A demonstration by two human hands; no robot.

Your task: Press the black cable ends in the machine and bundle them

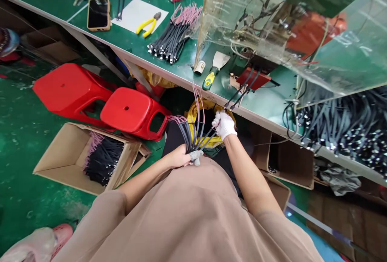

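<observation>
My left hand [181, 157], with grey covers on some fingertips, is closed around a bunch of black cables [189, 135] whose thin pink wire ends fan out upward. My right hand [224, 125] wears a white glove. Its fingers are pinched at the pink end of one cable from that bunch; the exact grip is partly hidden by the glove. Just beyond both hands, below the table edge, is a bin lined with a yellow bag [208, 141]. Two black cables [246, 86] stick out over the edge from a red block [254, 78] above my right hand.
On the green table lie a cable pile [171, 38], yellow-handled pliers [148, 24], a phone [98, 14] and a scraper [215, 70]. A clear plastic guard [229, 24] stands right of them. More cables [347, 121] overhang the right edge. Red stools [127, 109] and a cardboard box [60, 153] stand left.
</observation>
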